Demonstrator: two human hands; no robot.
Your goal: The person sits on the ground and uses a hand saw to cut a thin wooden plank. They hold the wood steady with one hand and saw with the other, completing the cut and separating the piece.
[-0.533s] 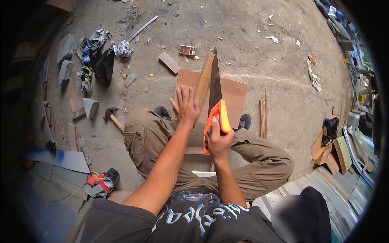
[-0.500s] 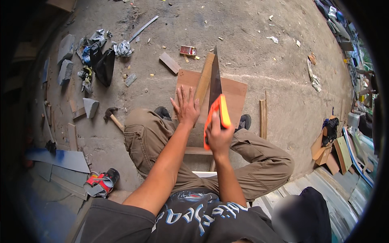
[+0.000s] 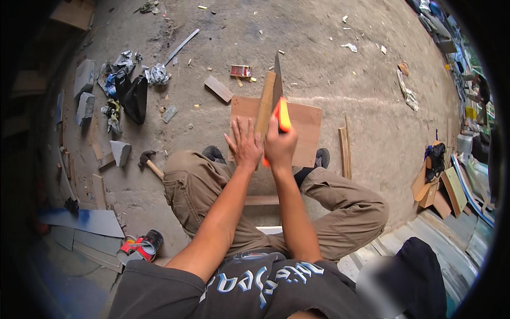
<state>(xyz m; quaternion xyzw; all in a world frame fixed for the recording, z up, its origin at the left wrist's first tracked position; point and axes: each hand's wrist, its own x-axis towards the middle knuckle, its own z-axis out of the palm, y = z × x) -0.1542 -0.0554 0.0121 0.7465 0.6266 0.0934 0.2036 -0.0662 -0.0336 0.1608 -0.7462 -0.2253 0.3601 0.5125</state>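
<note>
In my right hand (image 3: pixel 280 144) is the handle of a hand saw, its fingers wrapped round the orange and yellow grip. The saw's dark blade (image 3: pixel 277 81) points away from me and runs alongside the right edge of a narrow wooden strip (image 3: pixel 265 102). That strip lies lengthwise on a reddish-brown plywood panel (image 3: pixel 303 130) between my feet. My left hand (image 3: pixel 246 148) rests flat on the panel with fingers spread, its thumb side against the strip's near left edge. Where the teeth meet the wood is hidden.
A claw hammer (image 3: pixel 153 164) lies by my left knee. Concrete chunks (image 3: pixel 85 109), a black plastic bag (image 3: pixel 133 98) and crumpled foil are at the left. A small wood block (image 3: pixel 219 89) and a red box (image 3: pixel 240 70) lie beyond the panel. Wood sticks (image 3: pixel 345 153) are at the right, cans (image 3: pixel 142 245) lower left.
My right hand has pushed the saw forward, away from me, and its handle now sits close beside the strip. My left hand stays in about the same place on the panel.
</note>
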